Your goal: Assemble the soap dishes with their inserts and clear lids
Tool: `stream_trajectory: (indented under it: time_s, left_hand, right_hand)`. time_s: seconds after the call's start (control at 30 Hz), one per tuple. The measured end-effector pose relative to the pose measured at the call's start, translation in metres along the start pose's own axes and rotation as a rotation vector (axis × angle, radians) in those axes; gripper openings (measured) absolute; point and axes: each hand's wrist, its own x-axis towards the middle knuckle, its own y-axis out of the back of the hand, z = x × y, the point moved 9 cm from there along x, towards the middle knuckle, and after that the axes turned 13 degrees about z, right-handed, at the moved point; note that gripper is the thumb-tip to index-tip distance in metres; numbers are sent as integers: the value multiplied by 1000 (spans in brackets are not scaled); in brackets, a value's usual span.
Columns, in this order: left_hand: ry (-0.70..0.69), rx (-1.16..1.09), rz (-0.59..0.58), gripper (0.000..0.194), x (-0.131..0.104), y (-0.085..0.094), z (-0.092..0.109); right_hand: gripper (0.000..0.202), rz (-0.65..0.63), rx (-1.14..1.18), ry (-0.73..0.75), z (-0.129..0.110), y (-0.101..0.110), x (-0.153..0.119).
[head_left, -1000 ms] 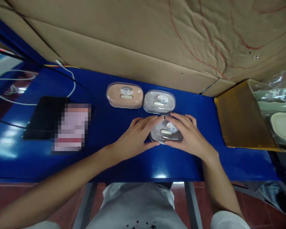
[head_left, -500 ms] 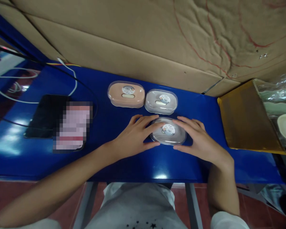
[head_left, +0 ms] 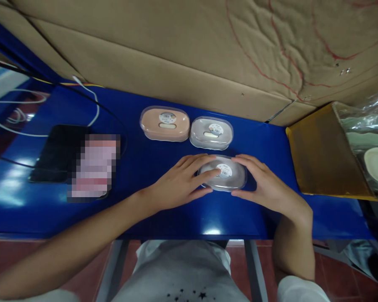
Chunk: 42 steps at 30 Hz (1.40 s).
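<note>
1. Since the frame one second ago, the right hand [head_left: 266, 184] has shifted outward, exposing more of the near container [head_left: 236, 174]. Its sticker [head_left: 224, 170] now sits nearer the middle of the top, largely covering the white oval that showed beside it.
2. Left hand [head_left: 178, 182]: fingers spread around the left end, index fingertip over the sticker, thumb at the near rim.
3. Right hand: spread and curved about the right end, fingertips by the far rim and thumb by the near one. Pressure from either hand: cannot tell.
4. Near container lies flat on the blue table [head_left: 176, 218], just in front of the grey container [head_left: 198, 136]. The peach container [head_left: 148, 128] is beside the grey one, to its left; neither has visibly shifted.
5. Judgement: the changed sticker position suggests the clear cover was moved or turned. Hands at both ends should keep the piece steady; whether the cover is fully seated, cannot tell.
</note>
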Motion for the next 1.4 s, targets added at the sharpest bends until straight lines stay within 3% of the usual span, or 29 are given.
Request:
stream_trajectory:
  time_s: [0.93,1.0,1.03,1.1,1.13,1.17,1.27,1.33,1.4]
  left_hand:
    - [2,35,-17,47,-1,-1,-1]
    - [-20,56,-22,47,-1,-1,1]
    - [-29,64,-24,47,-1,-2,2]
    - [-39,77,-28,46,-1,-3,3]
    - [-42,81,-30,46,-1,-3,4]
    - [-44,83,-31,46,-1,-3,5]
    - [-55,75,-27,45,-1,-3,7]
    - [-59,69,-21,45,-1,-2,7]
    - [-60,68,-19,45,-1,-2,7]
  right_hand:
    - [78,-19,109,23,1,3,6]
    - [67,134,194,13,5,24,10]
    - [57,302,281,-4,11,45,11]
    - [46,788,552,-58,36,94,-2]
    - [48,969,705,-97,53,109,-12]
    - [47,1054,845,-150,70,114,-18]
    - [36,1152,1128,-246,102,112,-22]
    - [30,1089,1170,-296,106,101,-14]
    - [32,947,1085,-331,96,85,-1]
